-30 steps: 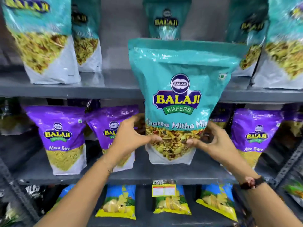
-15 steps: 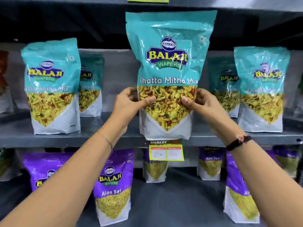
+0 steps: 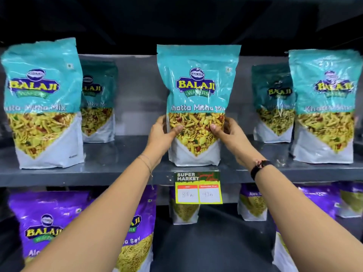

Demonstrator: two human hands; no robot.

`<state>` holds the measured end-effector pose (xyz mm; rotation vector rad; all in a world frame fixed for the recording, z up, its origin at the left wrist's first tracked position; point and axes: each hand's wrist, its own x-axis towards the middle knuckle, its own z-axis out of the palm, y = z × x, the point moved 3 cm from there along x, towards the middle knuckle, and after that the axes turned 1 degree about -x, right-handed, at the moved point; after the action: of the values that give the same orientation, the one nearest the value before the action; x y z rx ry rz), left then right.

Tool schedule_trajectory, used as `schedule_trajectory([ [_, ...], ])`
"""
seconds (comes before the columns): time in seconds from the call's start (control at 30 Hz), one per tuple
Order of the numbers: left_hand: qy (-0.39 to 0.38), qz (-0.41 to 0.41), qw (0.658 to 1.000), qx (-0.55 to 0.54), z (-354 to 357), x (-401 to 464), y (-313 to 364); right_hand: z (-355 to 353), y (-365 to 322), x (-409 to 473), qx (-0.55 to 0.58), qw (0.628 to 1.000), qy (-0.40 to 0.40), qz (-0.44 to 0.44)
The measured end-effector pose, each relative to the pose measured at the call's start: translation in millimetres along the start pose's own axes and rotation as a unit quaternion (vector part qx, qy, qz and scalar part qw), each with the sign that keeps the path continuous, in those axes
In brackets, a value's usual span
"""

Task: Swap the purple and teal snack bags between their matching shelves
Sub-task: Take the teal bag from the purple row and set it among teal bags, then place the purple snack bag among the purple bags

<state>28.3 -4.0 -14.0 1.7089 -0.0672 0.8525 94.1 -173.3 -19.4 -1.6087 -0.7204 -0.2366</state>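
Standing on the grey shelf [image 3: 117,171], upright among other teal bags, the teal bag [image 3: 197,91] sits directly above the price tag [image 3: 198,188]. Purple bags [image 3: 49,218] stand below that tag's shelf. My left hand [image 3: 161,134] and right hand [image 3: 228,132] clamp the bag's sides, thumbs in front.

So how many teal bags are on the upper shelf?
5: front left, behind it, centre bag in both hands, back right, front right. More may be hidden.
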Motion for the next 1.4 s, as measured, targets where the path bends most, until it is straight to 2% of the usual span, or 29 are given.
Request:
schedule_trajectory([
  [0.13,0.041,0.033,0.996,0.070,-9,-18,-4,0,5,-37,-0.098,0.992,0.079,-0.031],
  [0.27,0.144,0.160,0.963,0.160,-37,-80,-13,12,33,-115,-0.097,0.965,0.205,-0.128],
  [0.37,0.196,0.195,0.937,0.214,-63,-134,-55,42,76,-166,-0.135,0.962,0.192,-0.137],
  [0.43,0.204,0.153,0.939,0.228,-81,-164,-95,71,110,-188,-0.160,0.976,0.116,-0.089],
  [0.5,0.188,0.077,0.948,0.244,-98,-186,-136,103,143,-200,-0.193,0.981,0.023,-0.028],
  [0.63,0.154,-0.151,0.939,0.269,-132,-208,-222,159,199,-201,-0.201,0.966,-0.123,0.106],
  [0.7,0.116,-0.233,0.932,0.254,-141,-213,-252,183,219,-195,-0.192,0.951,-0.181,0.159],
  [0.83,0.025,-0.269,0.937,0.224,-146,-206,-285,220,252,-181,-0.173,0.928,-0.251,0.213],
  [0.97,-0.029,-0.306,0.933,0.188,-154,-203,-317,237,266,-176,-0.150,0.932,-0.255,0.210],
  [1.17,0.016,-0.331,0.935,0.129,-149,-209,-327,241,277,-181,-0.136,0.942,-0.205,0.230],
  [1.4,-0.032,-0.314,0.939,0.136,-105,-210,-319,185,281,-195,-0.163,0.943,-0.167,0.237],
])
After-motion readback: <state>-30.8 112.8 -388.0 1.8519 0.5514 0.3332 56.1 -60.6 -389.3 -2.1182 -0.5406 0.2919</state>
